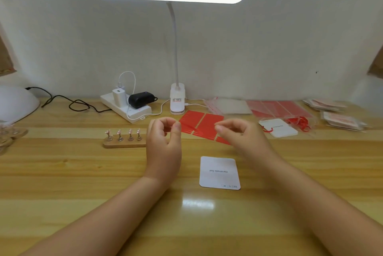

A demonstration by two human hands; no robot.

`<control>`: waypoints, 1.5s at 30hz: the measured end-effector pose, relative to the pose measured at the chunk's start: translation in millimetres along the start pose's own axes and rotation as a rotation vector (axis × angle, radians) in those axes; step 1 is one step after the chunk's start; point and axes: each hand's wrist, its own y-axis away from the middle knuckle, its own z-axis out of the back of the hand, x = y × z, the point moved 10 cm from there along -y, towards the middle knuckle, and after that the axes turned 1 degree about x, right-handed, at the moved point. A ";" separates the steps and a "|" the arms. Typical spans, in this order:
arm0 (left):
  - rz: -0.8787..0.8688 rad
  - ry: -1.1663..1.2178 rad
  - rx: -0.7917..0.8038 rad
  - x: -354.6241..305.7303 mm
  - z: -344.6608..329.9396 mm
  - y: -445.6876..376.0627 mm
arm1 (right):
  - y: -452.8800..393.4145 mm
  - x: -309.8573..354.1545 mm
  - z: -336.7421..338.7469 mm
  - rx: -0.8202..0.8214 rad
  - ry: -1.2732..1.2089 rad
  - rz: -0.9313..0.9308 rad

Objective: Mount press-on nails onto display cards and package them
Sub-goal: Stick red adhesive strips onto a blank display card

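- Both forearms reach in from the bottom edge over the wooden table (62,183), bare to the wrist.
- Left hand (163,141) is raised above the table, fingers curled, thumb and forefinger pinched together near their tips; whatever lies between them is too small or clear to make out.
- Right hand (238,133) mirrors it — thumb and forefinger meet in a pinch pointing toward the left hand, the other fingers curled. I cannot tell whether it holds anything.
- White display card (219,173) lies flat on the table just below the right hand, printed side up, the text upside down to the camera.
- Red adhesive strip sheet (199,123) lies behind both hands, partly hidden by the right one.
- Wooden nail stand (124,141) sits just left of the left hand, with four pink nails upright on pegs.
- Further back: a clip desk lamp (177,100), lit, and a white power strip (126,108) with plugs in it.
- At far right — a second white card (278,128), clear bags (232,105) and stacked packets (339,119).
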 end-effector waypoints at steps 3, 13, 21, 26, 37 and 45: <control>-0.033 0.008 0.022 -9.0 -5.3 7.2 | 10.4 -1.3 -12.7 0.047 0.001 0.009; 0.005 0.035 0.041 -6.2 -5.7 7.1 | 12.0 -12.9 -15.4 0.281 0.578 -0.055; 0.028 0.012 0.053 -2.0 -6.7 6.8 | 23.6 -30.4 -29.5 0.588 0.774 -0.142; 0.028 0.000 0.106 -2.6 -15.3 12.3 | 28.6 -35.4 -27.1 0.629 0.796 -0.232; 0.252 0.321 0.053 -6.6 -0.6 -5.7 | 7.3 -7.3 7.9 0.136 -0.081 -0.190; 0.256 0.443 0.619 -60.8 -41.4 17.5 | 15.4 37.0 15.5 -0.086 -1.072 -0.109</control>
